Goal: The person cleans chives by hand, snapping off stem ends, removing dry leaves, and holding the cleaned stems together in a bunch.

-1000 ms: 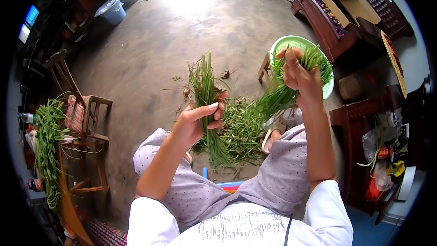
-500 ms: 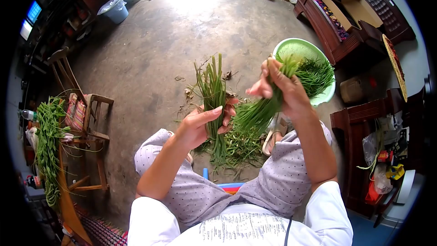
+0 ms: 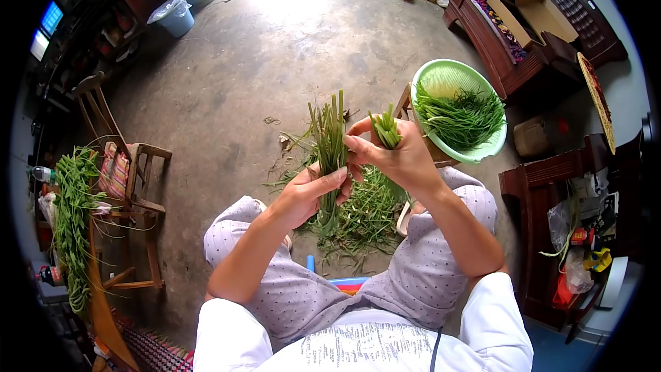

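My left hand [image 3: 301,194] is closed round an upright bunch of chives [image 3: 329,134], with stalk ends pointing up and leaves hanging down. My right hand [image 3: 406,158] grips a second, paler-ended bunch of chives [image 3: 385,129] in its palm. Its thumb and forefinger pinch at the side of the left bunch, so the two hands meet. Below them, a pile of loose leaves and trimmings [image 3: 368,217] covers the floor between my feet. To the right, a light green basket [image 3: 441,77] contains more chives [image 3: 465,118].
A wooden stool [image 3: 405,103] stands under the basket. On the left are a wooden chair [image 3: 141,165] and a heap of leafy greens [image 3: 74,200]. Dark wooden furniture [image 3: 527,186] lines the right side. A blue bin [image 3: 177,22] stands far left on the concrete floor.
My right hand has moved left from beside the basket to the left bunch, bringing its chives with it and turning them so the stalk ends face up. The left hand has barely moved.
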Available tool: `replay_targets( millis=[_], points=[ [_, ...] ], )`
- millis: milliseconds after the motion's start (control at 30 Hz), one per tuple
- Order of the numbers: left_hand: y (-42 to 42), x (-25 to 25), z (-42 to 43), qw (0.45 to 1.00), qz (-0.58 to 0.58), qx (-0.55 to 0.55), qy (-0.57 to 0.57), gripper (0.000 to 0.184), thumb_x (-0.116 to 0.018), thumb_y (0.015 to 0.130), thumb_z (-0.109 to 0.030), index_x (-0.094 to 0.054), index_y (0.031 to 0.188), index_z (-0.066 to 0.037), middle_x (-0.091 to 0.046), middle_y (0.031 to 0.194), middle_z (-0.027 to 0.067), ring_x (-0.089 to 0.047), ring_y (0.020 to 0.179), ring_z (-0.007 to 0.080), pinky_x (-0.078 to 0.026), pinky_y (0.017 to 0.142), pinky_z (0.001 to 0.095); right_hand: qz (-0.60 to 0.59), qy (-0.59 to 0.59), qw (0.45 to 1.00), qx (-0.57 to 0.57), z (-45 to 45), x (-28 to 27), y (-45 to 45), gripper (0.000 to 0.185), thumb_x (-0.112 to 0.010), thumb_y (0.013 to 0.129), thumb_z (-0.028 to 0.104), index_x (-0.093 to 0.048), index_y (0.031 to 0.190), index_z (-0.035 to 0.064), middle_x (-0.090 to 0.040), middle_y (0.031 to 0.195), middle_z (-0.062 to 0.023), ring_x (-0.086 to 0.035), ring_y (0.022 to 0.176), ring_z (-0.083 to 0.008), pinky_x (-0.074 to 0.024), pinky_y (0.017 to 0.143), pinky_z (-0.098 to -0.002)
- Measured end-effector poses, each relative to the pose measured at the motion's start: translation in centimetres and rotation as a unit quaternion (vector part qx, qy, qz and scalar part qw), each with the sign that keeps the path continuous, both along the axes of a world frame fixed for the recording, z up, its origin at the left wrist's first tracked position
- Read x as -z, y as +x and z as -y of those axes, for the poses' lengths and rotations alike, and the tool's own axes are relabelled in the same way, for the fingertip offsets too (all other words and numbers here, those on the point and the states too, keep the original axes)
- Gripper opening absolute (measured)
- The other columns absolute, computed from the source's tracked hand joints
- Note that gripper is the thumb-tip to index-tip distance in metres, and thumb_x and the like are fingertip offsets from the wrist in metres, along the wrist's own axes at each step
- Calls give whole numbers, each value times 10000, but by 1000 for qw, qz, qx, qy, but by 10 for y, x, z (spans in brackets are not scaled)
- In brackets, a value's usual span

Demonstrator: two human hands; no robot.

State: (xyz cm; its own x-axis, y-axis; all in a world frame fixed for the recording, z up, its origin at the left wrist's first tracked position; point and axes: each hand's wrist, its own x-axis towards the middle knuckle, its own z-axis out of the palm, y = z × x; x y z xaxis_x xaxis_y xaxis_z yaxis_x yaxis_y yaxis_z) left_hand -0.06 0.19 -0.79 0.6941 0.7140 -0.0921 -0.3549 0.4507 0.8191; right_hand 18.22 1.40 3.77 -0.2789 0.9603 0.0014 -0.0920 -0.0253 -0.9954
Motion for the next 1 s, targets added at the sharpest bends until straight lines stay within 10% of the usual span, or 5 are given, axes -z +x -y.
replay_targets(
  millis=[500,667,1000],
  points=[
    [4,3,-10,968,-86,-228,-60,226,-504,927,-212,-516,1091,-58,-619,935,91,-608,849,156,-486,675,258,77,-15,996,45,-5,-6,13,145,-648,837,146,-611,877,11,-498,599,68,-399,466,-5,-286,411,-174],
    [-12,30,-31,930,-133,-339,53,140,-568,893,-178,-582,987,-75,-608,764,13,-486,572,60,-394,520,205,132,62,986,81,-8,-9,24,109,-621,856,120,-579,869,20,-415,563,94,-295,419,23,-191,359,-172],
    [-1,-5,-15,970,-139,-199,28,181,-646,832,-119,-619,993,-42,-649,812,30,-431,526,8,-336,468,177,68,-35,997,29,-4,-2,22,175,-677,821,194,-623,823,27,-483,610,67,-407,557,-16,-313,479,-197]
  ],
)
